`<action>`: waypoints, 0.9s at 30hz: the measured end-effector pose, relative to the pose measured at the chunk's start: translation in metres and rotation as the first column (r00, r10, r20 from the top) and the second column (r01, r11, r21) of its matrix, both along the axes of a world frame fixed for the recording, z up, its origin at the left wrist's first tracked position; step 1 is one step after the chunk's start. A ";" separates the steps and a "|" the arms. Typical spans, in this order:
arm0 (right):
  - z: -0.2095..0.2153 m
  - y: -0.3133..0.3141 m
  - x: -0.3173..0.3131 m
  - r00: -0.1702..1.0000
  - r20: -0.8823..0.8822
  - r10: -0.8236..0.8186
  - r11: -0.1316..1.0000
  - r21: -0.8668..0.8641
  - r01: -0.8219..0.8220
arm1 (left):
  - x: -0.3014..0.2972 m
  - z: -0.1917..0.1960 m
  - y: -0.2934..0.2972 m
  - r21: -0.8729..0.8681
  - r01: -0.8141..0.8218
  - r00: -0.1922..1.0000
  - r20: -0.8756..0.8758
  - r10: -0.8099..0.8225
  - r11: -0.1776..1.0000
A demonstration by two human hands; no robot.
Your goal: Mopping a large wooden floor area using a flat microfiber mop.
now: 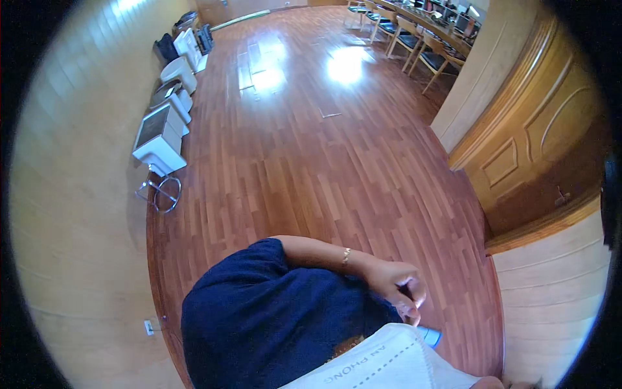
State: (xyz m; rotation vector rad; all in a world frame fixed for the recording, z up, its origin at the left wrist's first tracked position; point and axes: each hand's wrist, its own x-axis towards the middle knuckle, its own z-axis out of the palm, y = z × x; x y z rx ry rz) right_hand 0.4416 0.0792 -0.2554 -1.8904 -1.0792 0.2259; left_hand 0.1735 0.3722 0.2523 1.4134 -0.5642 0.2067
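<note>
Your left hand (398, 283) curls inward, fingers bent toward the thumb, and whether they're pinching anything, I can't tell; of your 2 hands, the right is out of sight! Just below those fingertips, a light-blue, rounded object (430, 336) pokes out from behind your white face mask (405, 358). There's a gold-coloured bracelet (346, 256) on your wrist, a navy-blue fabric shirt (272, 314) beside it, and reddish-brown wooden flooring (291, 175) stretching ahead!

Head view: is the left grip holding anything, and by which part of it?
It cannot be told: the left grip is curled near a blue object, but white fabric partly covers that object, hiding any contact.
</note>
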 end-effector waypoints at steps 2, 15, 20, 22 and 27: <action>0.056 0.072 -0.017 0.979 -0.131 0.157 0.986 -0.030 -0.162 | -0.016 -0.004 0.003 0.038 -0.200 0.980 0.019 0.200 0.979; 0.227 0.303 -0.172 0.165 -0.917 0.363 0.751 0.182 -0.635 | -0.150 0.061 -0.016 0.340 -0.805 0.588 0.355 0.726 0.486; 0.292 0.345 -0.261 0.264 -0.127 0.956 0.286 0.214 -0.934 | -0.185 0.081 -0.039 0.418 -0.869 0.451 0.446 0.773 0.266; 0.289 0.356 -0.287 0.180 -0.116 0.977 0.199 0.178 -0.964 | -0.193 0.086 -0.045 0.460 -0.861 0.441 0.457 0.772 0.219; 0.289 0.374 -0.339 0.033 -0.122 0.992 0.048 0.116 -0.992 | -0.202 0.087 -0.051 0.544 -0.828 0.440 0.484 0.757 0.133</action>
